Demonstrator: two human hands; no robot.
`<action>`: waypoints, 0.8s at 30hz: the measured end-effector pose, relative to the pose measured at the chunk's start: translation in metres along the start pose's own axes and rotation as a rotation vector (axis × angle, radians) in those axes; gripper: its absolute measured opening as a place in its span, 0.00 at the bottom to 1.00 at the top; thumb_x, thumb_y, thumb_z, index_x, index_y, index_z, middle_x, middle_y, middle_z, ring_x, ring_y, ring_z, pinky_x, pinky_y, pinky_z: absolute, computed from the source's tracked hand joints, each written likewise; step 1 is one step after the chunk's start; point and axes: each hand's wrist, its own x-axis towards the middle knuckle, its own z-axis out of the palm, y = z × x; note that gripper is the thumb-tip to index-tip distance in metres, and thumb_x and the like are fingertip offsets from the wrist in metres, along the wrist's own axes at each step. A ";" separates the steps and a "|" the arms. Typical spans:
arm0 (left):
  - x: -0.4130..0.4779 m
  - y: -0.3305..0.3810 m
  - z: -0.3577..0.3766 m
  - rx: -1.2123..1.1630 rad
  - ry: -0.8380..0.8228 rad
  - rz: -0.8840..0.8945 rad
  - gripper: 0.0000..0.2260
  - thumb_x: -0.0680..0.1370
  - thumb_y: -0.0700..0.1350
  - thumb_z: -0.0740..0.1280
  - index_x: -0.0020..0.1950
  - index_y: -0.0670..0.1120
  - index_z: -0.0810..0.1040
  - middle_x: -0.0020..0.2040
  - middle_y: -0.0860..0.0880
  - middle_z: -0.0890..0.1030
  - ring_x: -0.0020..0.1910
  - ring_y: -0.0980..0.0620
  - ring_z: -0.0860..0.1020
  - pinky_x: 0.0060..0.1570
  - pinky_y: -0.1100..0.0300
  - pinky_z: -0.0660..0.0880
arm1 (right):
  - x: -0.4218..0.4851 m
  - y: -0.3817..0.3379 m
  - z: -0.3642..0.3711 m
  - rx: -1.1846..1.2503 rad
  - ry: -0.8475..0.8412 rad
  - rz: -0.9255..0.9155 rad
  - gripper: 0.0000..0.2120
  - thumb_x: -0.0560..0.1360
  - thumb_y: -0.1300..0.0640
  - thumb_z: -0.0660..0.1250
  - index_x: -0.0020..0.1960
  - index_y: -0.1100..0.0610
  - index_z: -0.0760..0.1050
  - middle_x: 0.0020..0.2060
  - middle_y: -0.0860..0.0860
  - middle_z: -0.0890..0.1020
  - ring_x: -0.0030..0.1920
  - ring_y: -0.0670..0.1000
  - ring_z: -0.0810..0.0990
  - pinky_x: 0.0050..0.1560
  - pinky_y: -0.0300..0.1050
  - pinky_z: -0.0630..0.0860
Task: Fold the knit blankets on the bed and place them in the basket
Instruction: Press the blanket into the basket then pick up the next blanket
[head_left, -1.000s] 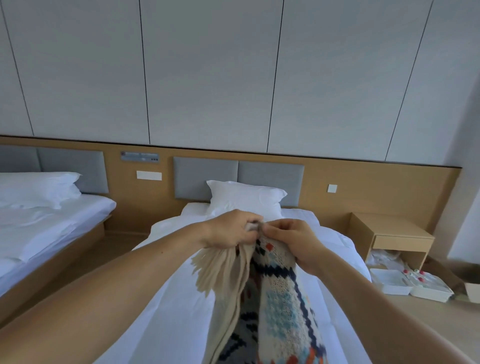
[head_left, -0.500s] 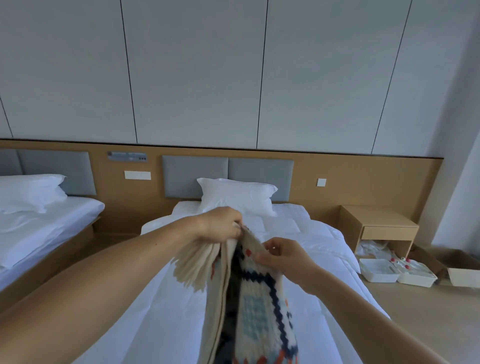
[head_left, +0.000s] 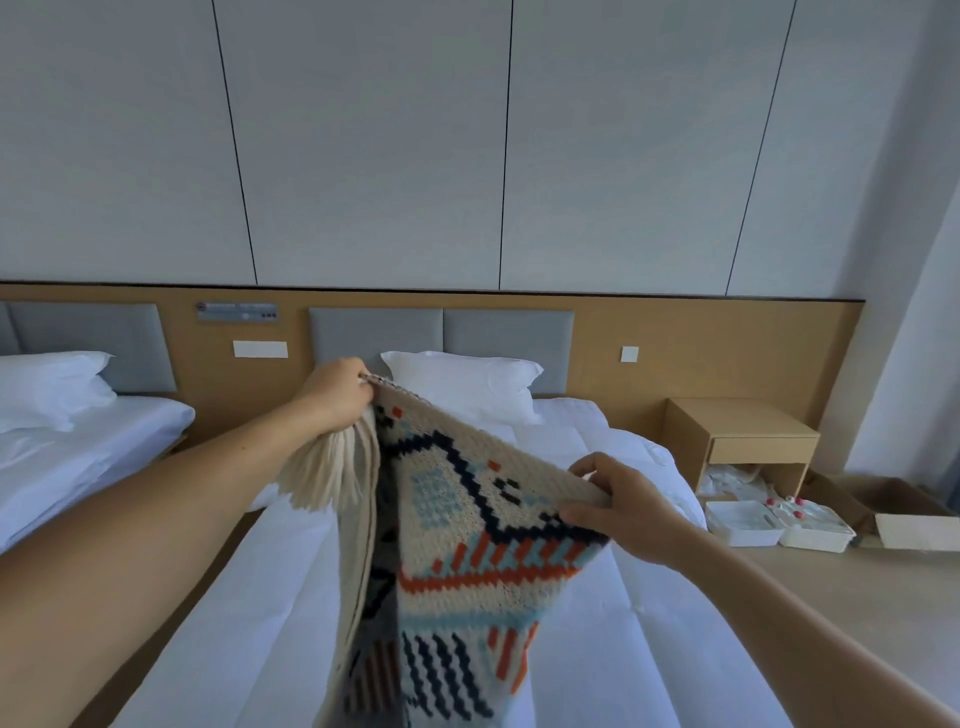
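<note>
Blanket (head_left: 467, 545), knit in cream with navy, orange and pale blue patterns, hangs above the bed (head_left: 623, 634), held up by its top edge. Left hand (head_left: 337, 397) grips the fringed corner toward the bed's head; right hand (head_left: 621, 501) pinches the edge nearer the bed's right side.
</note>
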 end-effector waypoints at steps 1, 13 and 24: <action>0.001 -0.003 0.001 -0.009 0.019 -0.014 0.06 0.80 0.40 0.60 0.51 0.40 0.75 0.45 0.38 0.79 0.43 0.37 0.79 0.40 0.49 0.75 | -0.001 -0.001 -0.001 -0.020 0.006 -0.044 0.13 0.72 0.54 0.75 0.50 0.44 0.73 0.44 0.47 0.81 0.44 0.48 0.82 0.41 0.40 0.80; 0.002 -0.006 -0.007 -0.079 0.075 -0.082 0.10 0.81 0.41 0.59 0.60 0.40 0.74 0.41 0.42 0.77 0.31 0.45 0.73 0.31 0.57 0.66 | -0.010 -0.003 0.014 -0.458 -0.082 -0.386 0.13 0.76 0.41 0.67 0.53 0.47 0.81 0.41 0.42 0.80 0.41 0.44 0.77 0.45 0.43 0.77; 0.002 -0.002 -0.021 -0.069 0.133 -0.078 0.10 0.81 0.39 0.59 0.61 0.38 0.74 0.43 0.41 0.77 0.32 0.45 0.73 0.27 0.59 0.62 | -0.004 -0.024 -0.029 -0.585 -0.120 -0.124 0.20 0.73 0.32 0.61 0.35 0.47 0.69 0.37 0.44 0.75 0.39 0.46 0.74 0.42 0.43 0.72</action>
